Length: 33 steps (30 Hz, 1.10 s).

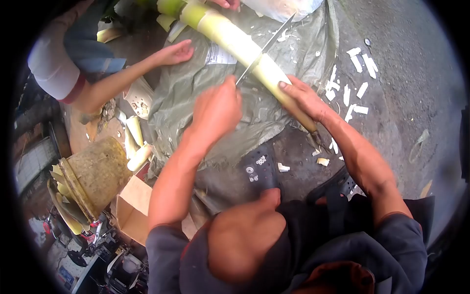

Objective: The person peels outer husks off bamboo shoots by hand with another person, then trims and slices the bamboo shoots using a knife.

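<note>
A long, thick bamboo shoot [235, 40], green at its upper left end and pale toward its brown tip, slants down to the right over a grey-green plastic sheet [215, 90]. My left hand [218, 109] is closed round the handle end of a long thin knife [270, 45], whose blade lies across the shoot at its middle. My right hand [304, 98] grips the shoot near its lower end, thumb on top.
Another person's arm [132, 73] reaches in from the left; part of a further hand [227, 4] shows at the top. White peelings [361, 90] lie on the ground at right. A tipped yellowish bucket [100, 171] and a cardboard box [134, 201] stand lower left.
</note>
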Tool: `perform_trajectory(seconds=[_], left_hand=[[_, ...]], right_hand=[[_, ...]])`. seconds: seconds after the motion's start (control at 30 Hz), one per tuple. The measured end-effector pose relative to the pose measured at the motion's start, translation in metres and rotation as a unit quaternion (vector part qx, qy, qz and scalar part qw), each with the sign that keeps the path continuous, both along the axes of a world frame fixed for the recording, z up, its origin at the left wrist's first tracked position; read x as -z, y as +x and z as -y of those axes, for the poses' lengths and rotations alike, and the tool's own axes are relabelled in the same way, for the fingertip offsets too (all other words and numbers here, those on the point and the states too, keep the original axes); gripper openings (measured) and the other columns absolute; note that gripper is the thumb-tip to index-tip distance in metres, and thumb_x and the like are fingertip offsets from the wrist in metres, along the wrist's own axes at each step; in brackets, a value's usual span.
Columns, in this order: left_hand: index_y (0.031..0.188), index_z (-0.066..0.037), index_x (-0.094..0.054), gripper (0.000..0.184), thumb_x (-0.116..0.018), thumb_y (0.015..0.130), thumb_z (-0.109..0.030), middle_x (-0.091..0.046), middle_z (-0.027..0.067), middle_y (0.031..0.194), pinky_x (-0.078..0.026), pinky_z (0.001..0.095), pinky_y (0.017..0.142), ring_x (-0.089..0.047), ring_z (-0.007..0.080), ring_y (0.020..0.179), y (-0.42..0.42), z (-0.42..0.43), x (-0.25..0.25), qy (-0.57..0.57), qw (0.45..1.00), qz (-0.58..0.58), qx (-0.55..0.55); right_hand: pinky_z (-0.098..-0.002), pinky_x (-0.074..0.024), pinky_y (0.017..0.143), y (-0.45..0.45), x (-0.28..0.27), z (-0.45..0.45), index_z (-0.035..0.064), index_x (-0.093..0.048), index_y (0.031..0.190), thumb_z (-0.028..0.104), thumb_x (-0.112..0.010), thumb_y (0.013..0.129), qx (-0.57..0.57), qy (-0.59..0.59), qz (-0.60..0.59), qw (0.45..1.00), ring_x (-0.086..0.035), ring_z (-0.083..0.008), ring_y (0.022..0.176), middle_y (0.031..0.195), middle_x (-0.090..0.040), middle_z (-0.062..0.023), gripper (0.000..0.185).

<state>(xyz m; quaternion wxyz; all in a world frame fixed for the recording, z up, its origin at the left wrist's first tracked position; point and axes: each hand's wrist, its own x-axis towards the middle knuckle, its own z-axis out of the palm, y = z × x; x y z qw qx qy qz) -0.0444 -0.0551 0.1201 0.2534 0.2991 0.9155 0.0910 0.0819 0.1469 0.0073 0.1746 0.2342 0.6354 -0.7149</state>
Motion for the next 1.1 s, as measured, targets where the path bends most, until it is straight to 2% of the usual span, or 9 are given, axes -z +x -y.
perform_trajectory(seconds=[0.07, 0.17, 0.2, 0.3, 0.33, 0.47, 0.6, 0.77, 1.1], left_hand=[[0.111, 0.0, -0.059, 0.024, -0.058, 0.096, -0.018, -0.068, 0.0304, 0.087, -0.048, 0.0602, 0.077, -0.064, 0.052, 0.086, -0.001, 0.013, 0.004, 0.016, 1.0, -0.012, 0.011], [0.111, 0.001, -0.059, 0.024, -0.058, 0.096, -0.018, -0.068, 0.0303, 0.087, -0.048, 0.0599, 0.078, -0.065, 0.052, 0.086, -0.001, 0.031, -0.009, -0.051, 0.999, 0.012, 0.012], [0.111, 0.001, -0.06, 0.024, -0.058, 0.096, -0.018, -0.068, 0.0303, 0.087, -0.048, 0.0598, 0.078, -0.065, 0.0519, 0.086, 0.002, 0.034, -0.011, -0.09, 0.995, 0.032, 0.006], [0.111, 0.001, -0.06, 0.024, -0.059, 0.095, -0.017, -0.068, 0.0305, 0.087, -0.049, 0.0593, 0.078, -0.065, 0.0516, 0.086, 0.001, 0.022, -0.002, -0.019, 1.0, 0.005, -0.004], [0.112, 0.001, -0.06, 0.025, -0.059, 0.095, -0.017, -0.068, 0.0307, 0.087, -0.049, 0.0591, 0.079, -0.065, 0.0514, 0.086, -0.002, 0.017, -0.001, -0.012, 1.0, 0.006, -0.002], [0.111, 0.001, -0.06, 0.025, -0.059, 0.095, -0.019, -0.068, 0.0306, 0.087, -0.049, 0.0586, 0.079, -0.065, 0.0513, 0.087, -0.004, 0.027, -0.012, -0.014, 1.0, 0.019, 0.013], [0.109, 0.001, -0.06, 0.024, -0.06, 0.095, -0.019, -0.068, 0.03, 0.087, -0.048, 0.0584, 0.079, -0.064, 0.0513, 0.088, -0.006, 0.031, -0.022, -0.045, 0.999, 0.014, 0.021], [0.109, 0.001, -0.059, 0.024, -0.059, 0.096, -0.019, -0.067, 0.0309, 0.086, -0.048, 0.058, 0.078, -0.064, 0.0517, 0.088, -0.008, 0.025, 0.003, 0.022, 0.999, 0.011, 0.026], [0.113, -0.001, -0.06, 0.024, -0.061, 0.095, -0.017, -0.068, 0.027, 0.083, -0.049, 0.0546, 0.074, -0.065, 0.0495, 0.084, -0.006, 0.01, -0.002, 0.033, 0.999, 0.012, 0.022]], right_hand=[[-0.037, -0.047, 0.105, 0.0, 0.003, 0.003, -0.0012, -0.043, 0.147, 0.054, -0.082, 0.081, -0.012, 0.062, -0.063, 0.996, -0.064, -0.0291, 0.116, 0.12, -0.068, -0.0216, 0.095], [-0.0396, -0.0464, 0.104, -0.004, 0.012, -0.003, -0.0031, -0.049, 0.141, 0.051, -0.081, 0.083, -0.057, 0.131, -0.022, 0.99, -0.062, -0.031, 0.118, 0.119, -0.067, -0.0208, 0.085], [-0.0378, -0.0531, 0.093, -0.005, 0.008, 0.001, -0.0033, -0.05, 0.14, 0.044, -0.08, 0.085, -0.069, 0.149, -0.042, 0.986, -0.066, -0.0274, 0.106, 0.115, -0.067, -0.019, 0.078], [-0.0334, -0.0571, 0.074, -0.007, -0.004, 0.008, -0.0031, -0.053, 0.136, 0.04, -0.076, 0.088, -0.004, -0.067, 0.056, 0.996, -0.069, -0.0207, 0.089, 0.109, -0.067, -0.016, 0.068], [-0.0304, -0.0558, 0.061, -0.006, 0.0, 0.012, -0.0029, -0.054, 0.134, 0.036, -0.073, 0.091, 0.052, -0.145, 0.069, 0.986, -0.066, -0.0153, 0.075, 0.102, -0.065, -0.0127, 0.061], [-0.0309, -0.056, 0.069, -0.005, -0.002, -0.014, -0.0032, -0.053, 0.135, 0.049, -0.072, 0.089, 0.029, -0.27, 0.157, 0.95, -0.067, -0.0197, 0.084, 0.109, -0.066, -0.0155, 0.073], [-0.0312, -0.0573, 0.06, -0.004, 0.003, 0.0, -0.0022, -0.045, 0.139, 0.042, -0.076, 0.089, -0.036, 0.009, 0.024, 0.999, -0.066, -0.018, 0.077, 0.102, -0.059, -0.0124, 0.074], [-0.0294, -0.0597, 0.065, 0.001, 0.006, -0.018, -0.0001, -0.056, 0.128, 0.046, -0.065, 0.099, 0.042, -0.285, 0.119, 0.95, -0.069, -0.0174, 0.081, 0.1, -0.064, -0.0106, 0.055], [-0.0329, -0.0527, 0.046, -0.003, -0.004, -0.009, 0.0036, -0.06, 0.12, 0.058, -0.048, 0.103, 0.077, -0.333, 0.142, 0.929, -0.063, -0.021, 0.056, 0.08, -0.065, -0.0112, 0.058]])
